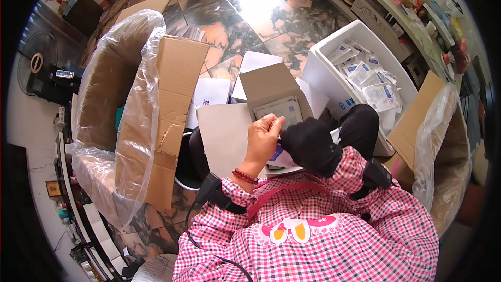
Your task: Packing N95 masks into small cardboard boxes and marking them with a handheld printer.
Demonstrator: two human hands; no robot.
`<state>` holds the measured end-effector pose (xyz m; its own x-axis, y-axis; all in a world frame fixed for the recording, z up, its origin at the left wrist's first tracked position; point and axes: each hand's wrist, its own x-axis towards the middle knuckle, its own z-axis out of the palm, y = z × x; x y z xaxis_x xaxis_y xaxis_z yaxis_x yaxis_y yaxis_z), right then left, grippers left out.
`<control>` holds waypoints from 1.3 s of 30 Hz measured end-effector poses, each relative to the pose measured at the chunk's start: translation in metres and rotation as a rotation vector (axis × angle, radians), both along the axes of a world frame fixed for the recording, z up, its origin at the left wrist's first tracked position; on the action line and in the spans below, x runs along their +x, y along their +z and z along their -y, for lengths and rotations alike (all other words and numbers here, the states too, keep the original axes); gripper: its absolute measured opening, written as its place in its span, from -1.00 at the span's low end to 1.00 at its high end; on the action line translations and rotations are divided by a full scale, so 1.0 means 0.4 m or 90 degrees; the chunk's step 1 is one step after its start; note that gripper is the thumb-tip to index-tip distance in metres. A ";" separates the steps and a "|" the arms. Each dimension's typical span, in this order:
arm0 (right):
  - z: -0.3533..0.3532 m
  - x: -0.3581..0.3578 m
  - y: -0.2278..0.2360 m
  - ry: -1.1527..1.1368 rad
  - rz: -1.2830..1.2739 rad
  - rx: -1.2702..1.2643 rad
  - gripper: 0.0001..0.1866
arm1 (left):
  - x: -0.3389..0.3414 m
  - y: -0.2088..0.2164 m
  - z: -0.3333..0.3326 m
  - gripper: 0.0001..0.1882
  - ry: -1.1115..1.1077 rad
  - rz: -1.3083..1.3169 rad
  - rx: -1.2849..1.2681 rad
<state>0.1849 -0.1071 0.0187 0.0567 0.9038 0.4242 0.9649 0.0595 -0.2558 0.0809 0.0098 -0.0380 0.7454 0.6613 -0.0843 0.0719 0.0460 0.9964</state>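
My left hand [263,134], bare and wearing a beaded bracelet, is closed with its fingertips pinched together. Close beside it is my right hand [311,146] in a black glove, fingers curled. What either hand holds, if anything, is hidden. Both are over the near part of an open carton [269,82] at my lap, brown inside, its flaps folded out. Flat white packets [287,110] lie in the carton just beyond my hands. A purple-and-white piece [282,157] shows below my hands, partly covered by them.
At the right, a white foam box [326,68] holds many small white packets [370,78]. Plastic-lined cardboard boxes stand at the left [151,89] and lower right [443,141]. White cartons [211,94] lie on the marbled floor. A cluttered counter [412,26] runs along the far right.
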 end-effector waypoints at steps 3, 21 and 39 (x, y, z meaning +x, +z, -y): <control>0.013 -0.020 -0.002 0.011 0.028 -0.011 -0.89 | 0.015 -0.056 -0.005 -0.69 0.026 -0.036 0.004; 0.054 0.091 0.010 -0.040 0.107 -0.048 -0.78 | -0.003 -0.039 -0.081 -0.75 0.073 -0.100 0.524; 0.008 0.103 -0.005 -0.073 0.043 0.013 -0.71 | -0.028 0.037 0.008 -0.71 -0.210 -0.009 0.148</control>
